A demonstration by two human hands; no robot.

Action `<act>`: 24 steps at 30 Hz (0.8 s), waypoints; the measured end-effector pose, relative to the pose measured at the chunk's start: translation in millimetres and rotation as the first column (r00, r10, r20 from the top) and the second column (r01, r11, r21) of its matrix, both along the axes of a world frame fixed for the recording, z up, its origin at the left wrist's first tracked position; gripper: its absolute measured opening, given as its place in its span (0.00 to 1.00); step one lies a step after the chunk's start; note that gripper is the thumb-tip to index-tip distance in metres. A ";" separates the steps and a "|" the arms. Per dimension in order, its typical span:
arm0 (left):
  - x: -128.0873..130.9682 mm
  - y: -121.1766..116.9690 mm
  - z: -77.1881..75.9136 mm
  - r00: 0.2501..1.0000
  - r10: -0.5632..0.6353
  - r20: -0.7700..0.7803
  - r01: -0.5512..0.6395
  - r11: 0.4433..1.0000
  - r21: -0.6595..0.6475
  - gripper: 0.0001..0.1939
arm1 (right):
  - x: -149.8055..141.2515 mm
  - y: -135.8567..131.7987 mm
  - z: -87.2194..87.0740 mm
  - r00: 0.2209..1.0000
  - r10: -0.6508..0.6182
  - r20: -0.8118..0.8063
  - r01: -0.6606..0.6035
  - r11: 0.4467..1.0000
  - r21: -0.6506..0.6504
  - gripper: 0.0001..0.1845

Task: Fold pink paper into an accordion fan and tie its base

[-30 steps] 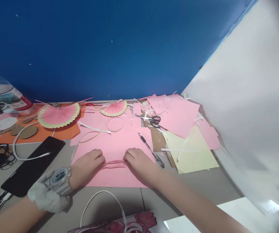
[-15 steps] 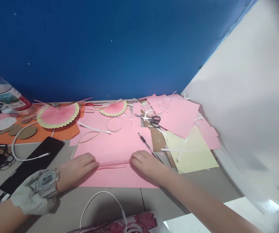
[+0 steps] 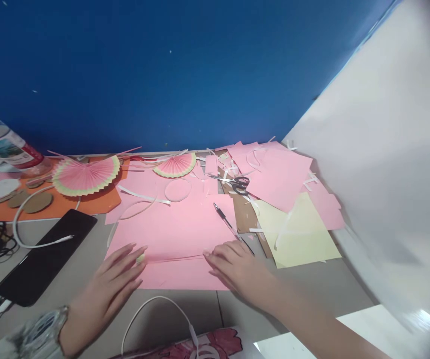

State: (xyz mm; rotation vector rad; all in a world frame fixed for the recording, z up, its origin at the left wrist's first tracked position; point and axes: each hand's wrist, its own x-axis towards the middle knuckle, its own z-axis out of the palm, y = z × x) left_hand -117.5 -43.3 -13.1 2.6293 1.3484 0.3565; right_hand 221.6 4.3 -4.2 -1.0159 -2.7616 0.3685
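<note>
A sheet of pink paper [image 3: 173, 230] lies in front of me, with a thin crease or folded edge running across it between my hands. My left hand [image 3: 113, 279] rests at the left end of that crease, its fingers stretched out and spread. A small yellowish-green spot shows by its fingertips; I cannot make out what it is. On the right end of the crease lies my right hand [image 3: 239, 269], fingers extended and touching the paper. Beyond it lies a black pen [image 3: 224, 217]. Neither hand visibly grips anything.
Scissors [image 3: 237, 183], pink sheets [image 3: 278, 172] and a yellow sheet [image 3: 299, 234] lie right. Pleated fans [image 3: 86, 177], a phone [image 3: 46, 257], cardboard discs [image 3: 38, 202], a white cable [image 3: 16, 224] and a bottle [image 3: 9, 147] are left. A blue wall [image 3: 170, 89] stands behind.
Both hands were pinching the ends of a raised folded strip. The strip now looks flatter. My left hand has loosened, spread its fingers and shifted down and left; my right hand has flattened.
</note>
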 end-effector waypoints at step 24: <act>25.3 44.6 36.4 0.959 0.266 0.095 -0.168 0.808 -0.565 0.10 | -30.1 20.0 -5.2 0.968 -0.210 -0.136 0.191 0.971 -0.141 0.05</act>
